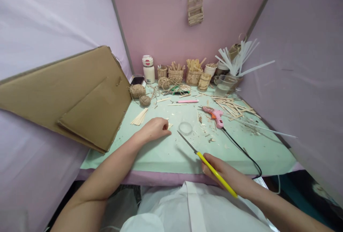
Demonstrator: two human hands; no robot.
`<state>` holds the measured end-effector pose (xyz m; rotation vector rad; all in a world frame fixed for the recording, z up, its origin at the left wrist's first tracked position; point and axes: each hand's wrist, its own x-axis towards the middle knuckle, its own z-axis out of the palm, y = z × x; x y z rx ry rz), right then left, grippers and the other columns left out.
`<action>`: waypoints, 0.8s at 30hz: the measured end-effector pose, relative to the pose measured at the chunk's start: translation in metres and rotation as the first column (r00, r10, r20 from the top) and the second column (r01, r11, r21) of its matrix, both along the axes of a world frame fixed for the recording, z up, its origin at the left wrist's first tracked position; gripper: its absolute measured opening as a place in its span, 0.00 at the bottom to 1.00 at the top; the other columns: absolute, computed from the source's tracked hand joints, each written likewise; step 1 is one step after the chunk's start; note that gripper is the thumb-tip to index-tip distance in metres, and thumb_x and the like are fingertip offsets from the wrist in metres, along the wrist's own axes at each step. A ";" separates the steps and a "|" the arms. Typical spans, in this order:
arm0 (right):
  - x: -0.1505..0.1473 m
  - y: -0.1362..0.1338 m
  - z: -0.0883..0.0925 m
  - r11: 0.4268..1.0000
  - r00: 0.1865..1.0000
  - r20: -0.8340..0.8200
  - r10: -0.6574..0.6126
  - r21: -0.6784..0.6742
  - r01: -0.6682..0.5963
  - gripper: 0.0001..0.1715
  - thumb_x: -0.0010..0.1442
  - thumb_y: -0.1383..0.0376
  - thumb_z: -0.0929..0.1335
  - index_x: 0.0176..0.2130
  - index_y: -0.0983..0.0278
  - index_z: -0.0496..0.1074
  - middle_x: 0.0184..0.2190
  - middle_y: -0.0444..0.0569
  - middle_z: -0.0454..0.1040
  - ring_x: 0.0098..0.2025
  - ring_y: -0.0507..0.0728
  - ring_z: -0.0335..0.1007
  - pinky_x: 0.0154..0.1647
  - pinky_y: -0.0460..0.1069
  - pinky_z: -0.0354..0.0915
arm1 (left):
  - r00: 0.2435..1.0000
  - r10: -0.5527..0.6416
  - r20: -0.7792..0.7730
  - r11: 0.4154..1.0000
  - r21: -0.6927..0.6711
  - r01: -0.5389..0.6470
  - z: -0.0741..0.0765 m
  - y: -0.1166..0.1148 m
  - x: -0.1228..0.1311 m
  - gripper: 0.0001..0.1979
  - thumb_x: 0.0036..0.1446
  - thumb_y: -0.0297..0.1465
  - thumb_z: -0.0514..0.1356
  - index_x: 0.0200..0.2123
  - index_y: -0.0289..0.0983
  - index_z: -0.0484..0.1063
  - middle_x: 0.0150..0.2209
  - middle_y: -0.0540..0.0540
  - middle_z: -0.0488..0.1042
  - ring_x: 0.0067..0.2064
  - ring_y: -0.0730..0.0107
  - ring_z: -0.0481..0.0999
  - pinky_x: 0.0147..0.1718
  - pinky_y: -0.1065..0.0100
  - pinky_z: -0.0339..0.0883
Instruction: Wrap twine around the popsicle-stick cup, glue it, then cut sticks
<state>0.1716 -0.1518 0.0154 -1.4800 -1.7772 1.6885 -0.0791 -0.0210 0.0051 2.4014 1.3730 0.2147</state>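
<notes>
My left hand rests on the green tabletop with its fingers curled in. Small pale bits of wood show by its fingertips; whether they are in its grip is hidden. My right hand, near the front edge, is closed around yellow-handled scissors. Seen edge-on, their grey blades point away and to the left, towards a small clear round dish. Left of the dish is my left hand, and several flat wooden sticks lie fanned out beyond its wrist.
A pink glue gun with a black cord lies to the right, near a pile of sticks. Twine balls, a pink pen-like tool and stick-filled baskets are farther back. Cardboard leans at left; glue sticks stand back right.
</notes>
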 end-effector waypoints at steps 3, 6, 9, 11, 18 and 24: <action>0.000 0.000 0.002 1.000 1.000 0.017 -0.004 0.013 0.004 0.16 0.56 0.56 0.62 0.26 0.60 0.50 0.19 0.37 0.56 0.22 0.48 0.48 0.23 0.45 0.48 | 0.999 0.004 -0.050 0.999 0.045 -0.002 -0.002 -0.005 0.006 0.09 0.52 0.34 0.55 0.28 0.36 0.71 0.29 0.45 0.74 0.30 0.66 0.69 0.28 0.68 0.55; 0.000 -0.001 0.003 1.000 1.000 0.016 -0.017 0.018 0.017 0.17 0.56 0.55 0.62 0.26 0.60 0.51 0.19 0.37 0.55 0.22 0.48 0.47 0.23 0.45 0.48 | 0.998 0.009 -0.054 0.999 0.051 -0.006 -0.003 -0.006 0.006 0.09 0.53 0.29 0.52 0.29 0.36 0.72 0.30 0.43 0.74 0.31 0.64 0.70 0.29 0.67 0.55; -0.001 -0.001 0.002 1.000 1.000 0.008 -0.009 0.004 0.009 0.16 0.56 0.56 0.62 0.26 0.60 0.50 0.19 0.37 0.55 0.21 0.48 0.47 0.22 0.45 0.48 | 0.998 0.012 -0.057 0.998 0.064 -0.008 -0.003 -0.006 0.005 0.10 0.52 0.27 0.50 0.28 0.37 0.72 0.29 0.41 0.73 0.31 0.62 0.70 0.30 0.66 0.55; -0.001 -0.001 0.002 1.000 1.000 0.014 -0.007 0.006 0.007 0.17 0.57 0.56 0.62 0.26 0.60 0.51 0.19 0.37 0.55 0.21 0.48 0.47 0.22 0.45 0.48 | 0.999 0.028 -0.025 0.998 0.060 -0.027 -0.004 -0.006 0.004 0.10 0.50 0.26 0.51 0.26 0.37 0.71 0.28 0.41 0.73 0.31 0.62 0.70 0.31 0.66 0.56; 0.001 -0.002 -0.002 0.999 0.999 0.040 0.002 0.043 -0.004 0.22 0.59 0.48 0.61 0.27 0.60 0.52 0.21 0.38 0.56 0.23 0.48 0.49 0.23 0.46 0.50 | 0.920 0.182 0.347 0.970 -0.219 -0.109 -0.002 -0.004 0.000 0.04 0.48 0.30 0.54 0.27 0.37 0.68 0.27 0.47 0.74 0.25 0.70 0.68 0.25 0.69 0.57; 0.000 -0.004 -0.007 0.998 0.998 -0.042 -0.047 0.047 0.049 0.20 0.61 0.48 0.59 0.30 0.61 0.55 0.24 0.38 0.54 0.23 0.48 0.46 0.23 0.45 0.49 | 0.639 0.472 0.607 0.721 -0.683 0.116 0.007 -0.012 0.010 0.09 0.47 0.30 0.59 0.33 0.36 0.65 0.28 0.47 0.74 0.29 0.72 0.74 0.24 0.73 0.62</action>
